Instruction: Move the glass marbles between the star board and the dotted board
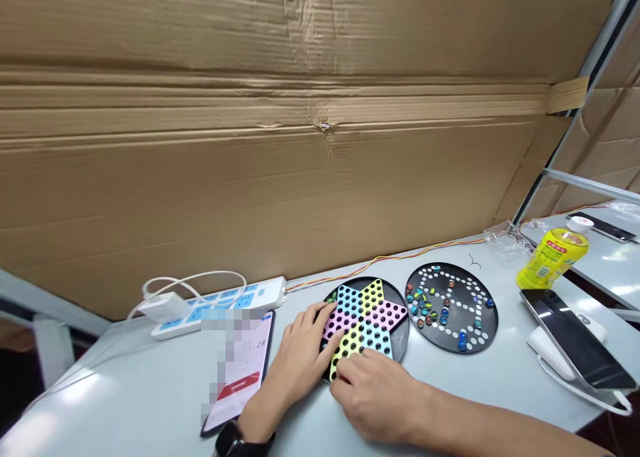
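A star-shaped Chinese checkers board (361, 325) in pink, yellow and blue, full of black holes, lies in a round black tray (400, 340). My left hand (300, 350) rests along the left side of the board, fingers stretched out and thumb apart over the near-left part. Green marbles (331, 297) show beside its fingertips. At the near edge of the board, my right hand (375, 393) has its fingers curled closed. Whatever those fingers hold, if anything, is hidden. A second round black board (453, 330) with white dots bears several coloured marbles (420, 303).
Left of the boards are a tablet (245, 377) and a white power strip (260, 295) with cables. To the right stand a yellow drink bottle (553, 257) and a phone (575, 337) on a white charger. A cardboard wall (320, 197) closes off the back.
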Available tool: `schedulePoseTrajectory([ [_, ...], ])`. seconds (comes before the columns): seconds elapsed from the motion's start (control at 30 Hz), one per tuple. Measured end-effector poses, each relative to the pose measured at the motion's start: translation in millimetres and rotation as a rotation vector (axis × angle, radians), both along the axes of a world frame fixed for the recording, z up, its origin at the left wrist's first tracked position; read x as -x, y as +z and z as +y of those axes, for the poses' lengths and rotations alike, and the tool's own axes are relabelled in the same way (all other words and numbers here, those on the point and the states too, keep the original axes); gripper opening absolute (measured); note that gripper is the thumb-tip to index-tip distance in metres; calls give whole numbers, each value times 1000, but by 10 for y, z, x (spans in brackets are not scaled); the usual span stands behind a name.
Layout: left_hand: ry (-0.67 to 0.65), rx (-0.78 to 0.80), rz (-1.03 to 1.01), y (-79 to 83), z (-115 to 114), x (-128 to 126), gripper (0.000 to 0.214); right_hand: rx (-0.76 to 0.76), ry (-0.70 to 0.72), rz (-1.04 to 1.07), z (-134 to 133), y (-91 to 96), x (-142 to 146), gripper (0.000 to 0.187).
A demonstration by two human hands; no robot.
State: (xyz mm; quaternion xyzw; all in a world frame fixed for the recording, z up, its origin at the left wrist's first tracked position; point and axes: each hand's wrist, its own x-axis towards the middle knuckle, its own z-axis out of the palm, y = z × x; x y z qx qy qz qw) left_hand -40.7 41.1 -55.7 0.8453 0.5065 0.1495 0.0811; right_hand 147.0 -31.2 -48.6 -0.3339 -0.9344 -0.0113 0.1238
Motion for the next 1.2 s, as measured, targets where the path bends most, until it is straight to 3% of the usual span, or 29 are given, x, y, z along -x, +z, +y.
schedulePoseTrajectory([
  [0.17, -1, 0, -11, -2, -1, -7, 47, -1, -36, 27, -47, -56, 28, 6],
  [0.33, -1, -9, -13, 0, 3, -4, 47, -24, -133, 48, -110, 19, 74, 10],
  [0.47, 11, 10, 6, 29, -1, -8, 49, -30, -132, -38, -118, 33, 91, 11],
  [0.63, 35, 23, 37, 81, -12, -17, 48, 71, -93, -68, -86, 64, 27, 7],
  [0.83, 30, -2, 31, 87, -20, -13, 47, 265, -172, -27, -48, 222, -44, 15],
  [1.2, 95, -54, -85, 204, 24, -31, 35, 247, -81, 16, -24, 232, -56, 16],
])
